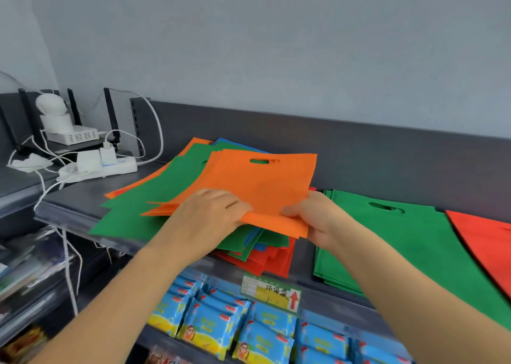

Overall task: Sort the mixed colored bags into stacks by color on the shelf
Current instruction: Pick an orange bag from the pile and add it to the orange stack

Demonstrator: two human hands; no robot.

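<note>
A mixed pile of flat fabric bags lies on the dark grey shelf [83,195]: green [154,198], blue [235,144] and red [265,261] ones show under a bundle of orange bags [260,184] on top. My left hand [213,211] and my right hand [312,217] both pinch the near edge of the orange bundle, lifting it slightly off the pile. To the right lies a stack of green bags [401,247], and beyond it a red bag stack [486,242] runs out of view.
A white power strip [105,167] with plugs and cables, a router with black antennas [72,135] and a white camera sit at the shelf's left end. Blue snack packets [221,322] fill the shelf below. A green price label [272,293] hangs on the front edge.
</note>
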